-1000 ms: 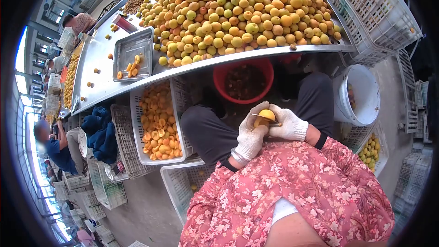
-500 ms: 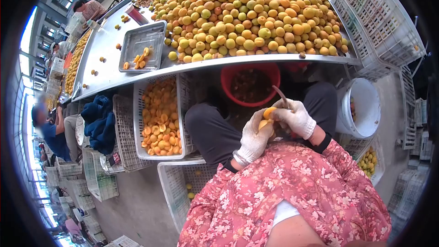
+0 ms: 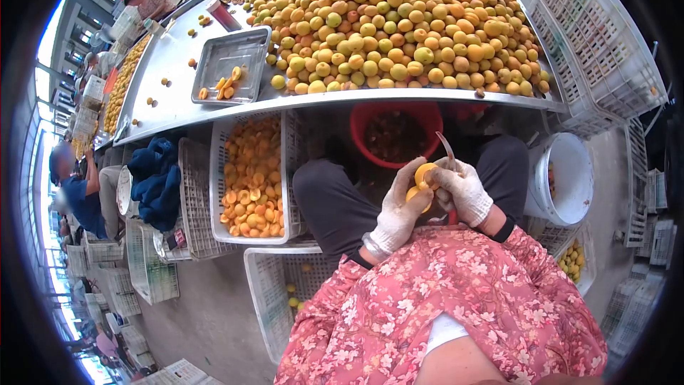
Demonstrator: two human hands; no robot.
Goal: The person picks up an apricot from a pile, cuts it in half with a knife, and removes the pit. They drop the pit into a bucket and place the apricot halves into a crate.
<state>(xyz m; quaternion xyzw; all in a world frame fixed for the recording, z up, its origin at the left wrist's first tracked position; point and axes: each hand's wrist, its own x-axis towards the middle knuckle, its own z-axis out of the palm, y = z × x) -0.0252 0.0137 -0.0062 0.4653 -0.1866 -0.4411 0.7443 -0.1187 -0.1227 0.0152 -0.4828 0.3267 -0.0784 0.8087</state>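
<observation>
Both hands wear white gloves with soiled fingertips, close together above my lap. My left hand [image 3: 396,215] is closed on a split apricot [image 3: 420,187], its orange cut faces showing. Touching the same fruit from the right, my right hand [image 3: 463,191] also has a curved knife [image 3: 446,145] in its grip, the blade pointing up and left. The knife's handle is mostly hidden by the fingers. A red basin [image 3: 396,134] with dark contents sits just beyond my hands, under the table edge.
Whole apricots [image 3: 399,28] are heaped on the metal table [image 3: 164,64], beside a steel tray [image 3: 231,64] with cut pieces. A crate [image 3: 249,178] of apricot halves stands left, a white bucket [image 3: 563,178] right. Co-workers [image 3: 82,185] sit far left.
The two parts of the apricot are spread further apart between my hands. The knife blade has swung more upright. The view has shifted slightly.
</observation>
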